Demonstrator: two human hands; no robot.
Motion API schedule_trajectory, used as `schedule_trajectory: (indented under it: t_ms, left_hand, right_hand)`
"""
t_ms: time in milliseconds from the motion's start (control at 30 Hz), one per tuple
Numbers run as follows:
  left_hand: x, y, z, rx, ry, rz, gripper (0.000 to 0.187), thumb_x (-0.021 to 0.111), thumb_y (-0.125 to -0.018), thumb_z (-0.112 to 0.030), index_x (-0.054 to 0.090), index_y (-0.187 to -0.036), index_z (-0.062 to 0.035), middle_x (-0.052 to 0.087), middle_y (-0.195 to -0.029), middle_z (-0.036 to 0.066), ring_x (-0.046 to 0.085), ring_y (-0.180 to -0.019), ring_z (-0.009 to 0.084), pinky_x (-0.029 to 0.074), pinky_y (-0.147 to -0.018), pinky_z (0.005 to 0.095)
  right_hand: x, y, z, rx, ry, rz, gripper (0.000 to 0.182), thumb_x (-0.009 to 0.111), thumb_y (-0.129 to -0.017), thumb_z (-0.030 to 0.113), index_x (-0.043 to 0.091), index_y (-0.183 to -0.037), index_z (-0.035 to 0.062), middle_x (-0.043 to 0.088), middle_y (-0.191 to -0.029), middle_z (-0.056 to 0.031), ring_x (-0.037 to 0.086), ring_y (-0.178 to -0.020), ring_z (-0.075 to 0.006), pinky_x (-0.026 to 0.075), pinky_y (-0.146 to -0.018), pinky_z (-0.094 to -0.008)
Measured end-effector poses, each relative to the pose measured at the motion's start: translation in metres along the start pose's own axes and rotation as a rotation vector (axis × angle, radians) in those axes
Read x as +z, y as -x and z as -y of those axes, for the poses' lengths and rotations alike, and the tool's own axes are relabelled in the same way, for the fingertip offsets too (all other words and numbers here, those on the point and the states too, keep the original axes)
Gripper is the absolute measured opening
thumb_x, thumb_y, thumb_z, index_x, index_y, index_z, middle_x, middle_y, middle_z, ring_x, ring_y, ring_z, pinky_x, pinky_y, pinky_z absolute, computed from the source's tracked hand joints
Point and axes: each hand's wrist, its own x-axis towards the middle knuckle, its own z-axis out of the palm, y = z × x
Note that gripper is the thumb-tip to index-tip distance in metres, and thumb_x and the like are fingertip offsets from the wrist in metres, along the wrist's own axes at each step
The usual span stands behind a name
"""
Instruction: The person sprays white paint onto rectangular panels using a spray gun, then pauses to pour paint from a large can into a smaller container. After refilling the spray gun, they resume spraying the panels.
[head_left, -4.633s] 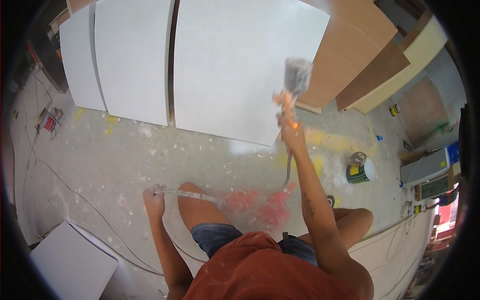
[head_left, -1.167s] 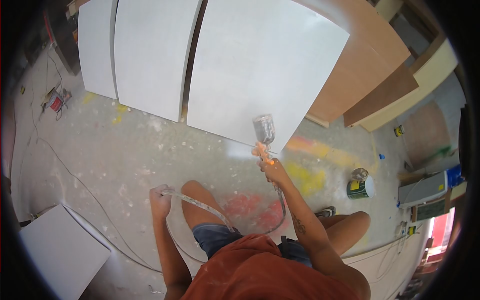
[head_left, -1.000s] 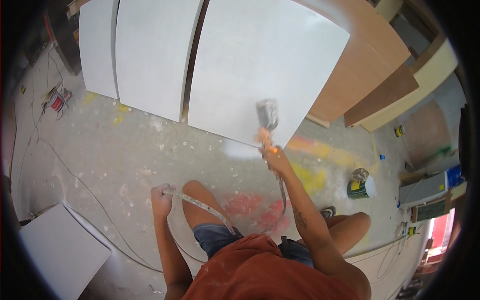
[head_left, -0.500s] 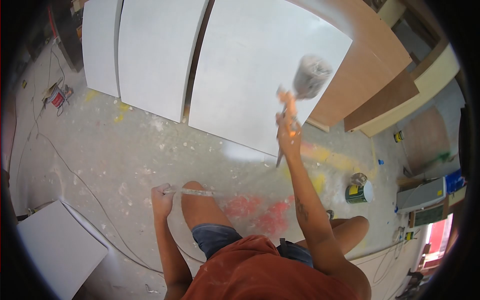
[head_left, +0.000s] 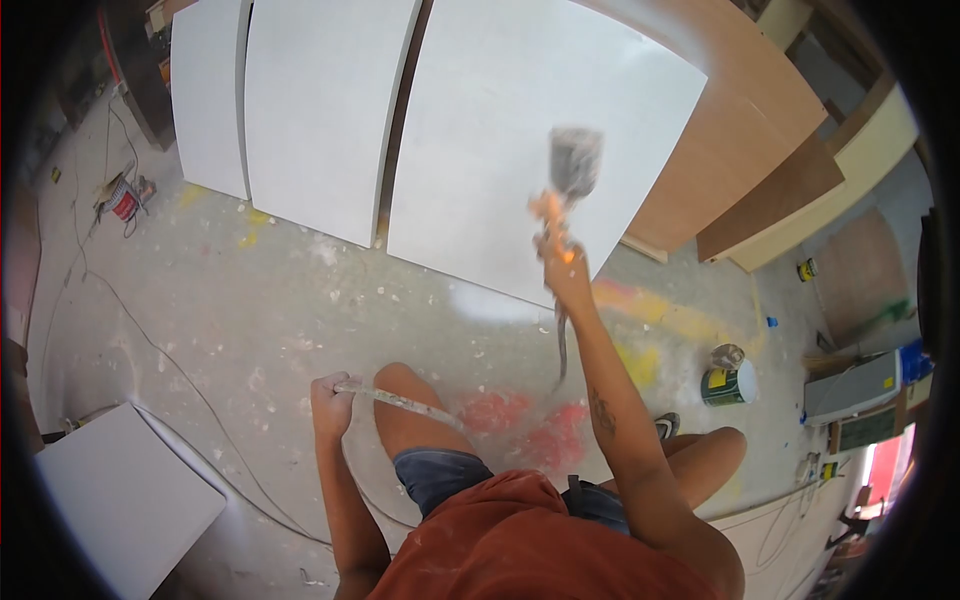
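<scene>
My right hand (head_left: 562, 262) is wrapped round the orange handle of a spray gun (head_left: 552, 212), with a grey, paint-smeared cup (head_left: 576, 158) on its far end. The gun is over the large white panel (head_left: 500, 130), somewhat blurred by motion. A hose (head_left: 561, 350) hangs down from below that hand. At the lower left, my left hand (head_left: 332, 405) is closed round a paint-spotted hose (head_left: 410, 404), which runs across my knee toward my lap.
Two more white panels (head_left: 315, 120) stand to the left, brown boards (head_left: 740, 130) to the right. A green paint can (head_left: 728, 384) is on the floor at right, a red-and-white bucket (head_left: 122, 200) at far left. Another white panel (head_left: 130, 500) lies lower left; cables cross the floor.
My right hand and the spray gun have moved left across the large white panel. The hose at my left hand now sags more. The whole view has shifted slightly.
</scene>
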Motion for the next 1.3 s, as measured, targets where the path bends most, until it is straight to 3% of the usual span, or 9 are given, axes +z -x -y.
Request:
schedule_trajectory:
  t_ms: [133,333,533,667,733,1000,1067,1167,1300]
  left_hand:
    - [0.000,-0.001,-0.001,-0.042,0.035,-0.016,0.039,0.067,-0.085,-0.009,0.038,-0.059,-0.0025,0.025,-0.060,-0.001,0.027,-0.060,0.0081,0.023,-0.050,0.0324]
    - [0.002,-0.002,-0.004,-0.044,-0.008,-0.024,0.038,0.067,-0.084,-0.009,0.039,-0.060,-0.0015,0.024,-0.061,0.000,0.028,-0.060,0.0081,0.024,-0.050,0.0326]
    - [0.000,0.000,0.006,-0.052,0.018,-0.009,0.035,0.065,-0.082,-0.006,0.041,-0.058,-0.0037,0.028,-0.060,-0.003,0.029,-0.060,0.0066,0.024,-0.051,0.0313]
    - [-0.001,0.003,0.008,-0.048,0.051,-0.003,0.037,0.065,-0.083,-0.005,0.040,-0.055,-0.0068,0.031,-0.058,-0.007,0.031,-0.059,0.0050,0.024,-0.052,0.0297]
    - [-0.003,0.004,0.005,-0.051,0.053,0.004,0.038,0.065,-0.083,-0.006,0.040,-0.056,-0.0071,0.031,-0.058,-0.007,0.031,-0.059,0.0049,0.024,-0.052,0.0297]
    - [-0.009,0.003,0.006,-0.042,0.065,-0.004,0.039,0.066,-0.084,-0.007,0.037,-0.059,-0.0030,0.023,-0.060,-0.001,0.027,-0.060,0.0073,0.022,-0.050,0.0322]
    - [-0.008,0.003,0.002,-0.048,0.021,-0.005,0.038,0.066,-0.084,-0.008,0.038,-0.059,-0.0019,0.023,-0.059,0.000,0.028,-0.059,0.0075,0.023,-0.050,0.0323]
    - [-0.005,0.004,-0.003,-0.046,0.047,-0.022,0.035,0.065,-0.082,-0.009,0.040,-0.059,-0.0007,0.024,-0.058,0.000,0.029,-0.058,0.0078,0.023,-0.049,0.0327]
    - [-0.006,0.004,0.002,-0.027,0.027,-0.023,0.029,0.062,-0.077,-0.008,0.041,-0.060,0.0010,0.025,-0.058,0.004,0.029,-0.057,0.0090,0.024,-0.049,0.0335]
  right_hand:
    - [-0.020,-0.035,0.074,-0.254,-0.193,-0.283,0.020,0.065,-0.097,0.018,0.062,-0.092,-0.0014,0.055,-0.070,-0.0032,0.048,-0.065,-0.0108,0.041,-0.059,-0.0310]
    - [-0.020,-0.018,0.065,-0.291,-0.231,-0.264,0.020,0.064,-0.097,0.017,0.061,-0.090,-0.0017,0.052,-0.069,-0.0017,0.046,-0.066,-0.0098,0.040,-0.060,-0.0299]
    - [0.016,0.050,-0.045,0.166,-0.014,0.143,0.027,0.068,-0.091,0.025,0.062,-0.090,-0.0016,0.058,-0.071,-0.0053,0.053,-0.063,-0.0160,0.044,-0.058,-0.0346]
    - [0.021,0.078,-0.053,0.540,-0.063,0.410,0.028,0.069,-0.087,0.026,0.061,-0.086,-0.0007,0.058,-0.069,-0.0061,0.052,-0.054,-0.0173,0.041,-0.047,-0.0328]
    - [0.022,0.073,-0.051,0.506,-0.078,0.466,0.026,0.069,-0.087,0.025,0.061,-0.086,0.0001,0.057,-0.068,-0.0063,0.050,-0.051,-0.0143,0.039,-0.042,-0.0308]
    - [-0.002,-0.024,0.058,-0.156,-0.144,-0.200,0.027,0.066,-0.096,0.025,0.060,-0.088,0.0000,0.055,-0.065,-0.0023,0.052,-0.064,-0.0130,0.043,-0.058,-0.0358]
    - [-0.013,-0.041,0.084,-0.239,-0.238,-0.300,0.025,0.065,-0.096,0.024,0.060,-0.088,0.0010,0.053,-0.064,-0.0014,0.050,-0.058,-0.0119,0.040,-0.053,-0.0338]
    - [-0.018,-0.044,0.097,-0.256,-0.459,-0.297,0.023,0.061,-0.098,0.026,0.061,-0.092,0.0035,0.047,-0.060,0.0023,0.042,-0.048,-0.0067,0.035,-0.042,-0.0255]
    - [-0.001,-0.003,0.031,-0.097,-0.268,-0.117,0.022,0.062,-0.096,0.026,0.060,-0.094,0.0036,0.048,-0.062,0.0019,0.043,-0.047,-0.0063,0.037,-0.042,-0.0255]
